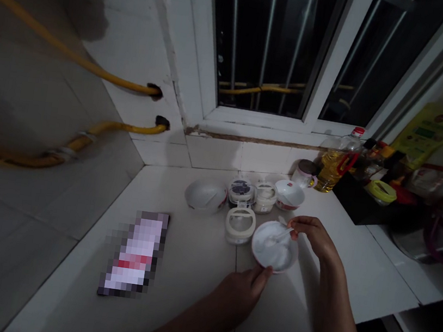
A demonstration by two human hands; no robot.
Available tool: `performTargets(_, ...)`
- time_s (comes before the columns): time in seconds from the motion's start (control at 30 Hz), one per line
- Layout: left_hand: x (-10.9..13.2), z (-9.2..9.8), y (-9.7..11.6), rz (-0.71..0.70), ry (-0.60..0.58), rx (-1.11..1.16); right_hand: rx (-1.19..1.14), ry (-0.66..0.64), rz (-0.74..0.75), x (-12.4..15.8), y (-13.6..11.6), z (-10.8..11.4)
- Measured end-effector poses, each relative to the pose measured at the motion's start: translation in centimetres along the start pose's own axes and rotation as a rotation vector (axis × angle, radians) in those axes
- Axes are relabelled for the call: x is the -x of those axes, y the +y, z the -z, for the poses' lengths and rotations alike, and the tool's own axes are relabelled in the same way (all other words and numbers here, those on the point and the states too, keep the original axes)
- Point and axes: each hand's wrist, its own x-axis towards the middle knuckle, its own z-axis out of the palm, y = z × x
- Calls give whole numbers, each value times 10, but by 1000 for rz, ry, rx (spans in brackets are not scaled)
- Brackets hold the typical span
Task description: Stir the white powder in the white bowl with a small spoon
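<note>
A bowl (253, 248) of loose white stuff (281, 255) is over the counter (190, 271), in front of the person; whether its base touches the counter cannot be told. The person's left hand (242, 294) grips its near rim, thumb on the edge. The right hand (313, 234), at the bowl's far right, pinches the handle of a spoon (287, 232) whose other end is down in the bowl.

Just left of the bowl is a jar (240, 227) with a pale-rimmed lid. Beyond the bowl, a little to the left, stand a dark-topped jar (242, 189) and a white-topped jar (265, 195). A red-patterned bowl (290, 193) sits directly beyond the bowl, and a wider bowl (201, 195) farther to its left. Well left of the bowl and nearer the person lies a flat object (137, 256), pixelated past naming.

Farther beyond the bowl, to the right, are a lidded mug (303, 173), an oil bottle (331, 162) and a black box (359, 199) of containers. A window (271, 46) rises behind the bowl.
</note>
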Motion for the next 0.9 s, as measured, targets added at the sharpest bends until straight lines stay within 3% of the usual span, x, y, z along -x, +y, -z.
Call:
performTargets(0.23, 1, -2, 0, -3, 12, 4, -24, 58, 43, -3, 0, 1)
performTargets(0.33, 1, -2, 0, 4, 17, -6, -54, 116, 105, -4, -1, -8)
performTargets(0.43, 0, -1, 0, 12, -4, 2, -37, 220, 271, -2, -2, -29)
performTargets(0.53, -1, 1, 1, 12, -29, 11, 164, 321, 509, 2, -1, -53)
performTargets(0.7, -2, 3, 2, 43, -81, 27, 800, 105, 1091, 8, 2, -70)
performTargets(0.8, -3, 4, 2, 48, -92, 26, 824, 140, 1162, 11, -2, -63)
performTargets(0.9, -3, 4, 2, 38, -89, 21, 658, 289, 1058, 17, -8, -46)
